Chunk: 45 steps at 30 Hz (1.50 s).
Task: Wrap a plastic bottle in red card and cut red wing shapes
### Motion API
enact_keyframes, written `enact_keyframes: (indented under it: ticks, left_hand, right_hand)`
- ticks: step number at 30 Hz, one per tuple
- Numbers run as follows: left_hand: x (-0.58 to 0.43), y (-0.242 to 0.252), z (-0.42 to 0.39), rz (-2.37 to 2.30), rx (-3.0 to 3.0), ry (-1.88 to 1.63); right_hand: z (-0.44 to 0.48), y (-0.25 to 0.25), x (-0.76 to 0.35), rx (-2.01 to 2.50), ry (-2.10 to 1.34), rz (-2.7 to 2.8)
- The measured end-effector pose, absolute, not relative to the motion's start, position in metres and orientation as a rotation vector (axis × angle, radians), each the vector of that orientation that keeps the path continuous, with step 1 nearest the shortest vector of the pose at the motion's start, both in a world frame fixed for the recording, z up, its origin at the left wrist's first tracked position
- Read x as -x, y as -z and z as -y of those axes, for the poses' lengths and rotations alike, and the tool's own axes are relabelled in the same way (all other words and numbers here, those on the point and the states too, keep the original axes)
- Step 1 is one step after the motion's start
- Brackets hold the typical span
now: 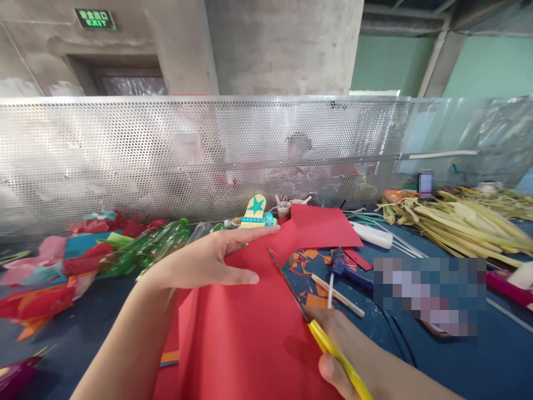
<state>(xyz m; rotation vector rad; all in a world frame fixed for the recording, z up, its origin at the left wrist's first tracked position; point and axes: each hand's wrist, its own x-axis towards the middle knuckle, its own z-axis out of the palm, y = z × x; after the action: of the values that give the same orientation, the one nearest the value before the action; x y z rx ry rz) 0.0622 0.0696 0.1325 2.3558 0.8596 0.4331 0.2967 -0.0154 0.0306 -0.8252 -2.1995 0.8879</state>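
A large sheet of red paper (pixel 237 333) lies in front of me, its lower part bulging a little. My left hand (pixel 208 255) rests over its upper left part, fingers stretched out and thumb apart from them. In my right hand (pixel 339 333) is a pair of scissors (pixel 335 355) with yellow handles. Their dark blades point up and left along the sheet's right side, at a slit in the paper. Part of the lower blade is hidden. Beyond the blades, another red sheet (pixel 327 225) lies flat.
Orange scraps (pixel 310 254), a blue glue gun (pixel 347 269) and a pale stick (pixel 339 297) lie right of the paper. Green bottles (pixel 154 250) and crumpled coloured paper (pixel 54 266) are left. Dried husks (pixel 466 222) stand right; a perforated metal screen (pixel 250 150) borders the back.
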Motion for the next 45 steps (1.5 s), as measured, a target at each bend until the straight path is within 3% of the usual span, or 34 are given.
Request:
enact_keyframes:
  ticks: [12,28,45]
  left_hand:
    - [-0.065,-0.129,-0.069,-0.777,-2.356,-0.373]
    - [-0.067,-0.136,-0.061,-0.868,-2.360,-0.345]
    - [-0.064,-0.131,-0.064,-0.773,-2.227,-0.442]
  right_hand:
    - [0.016,-0.036,-0.295,0.749,-1.018,2.126]
    - [0.019,-0.024,-0.300,0.903,-0.833,2.195]
    - [0.016,-0.019,-0.298,0.879,-0.854,2.138]
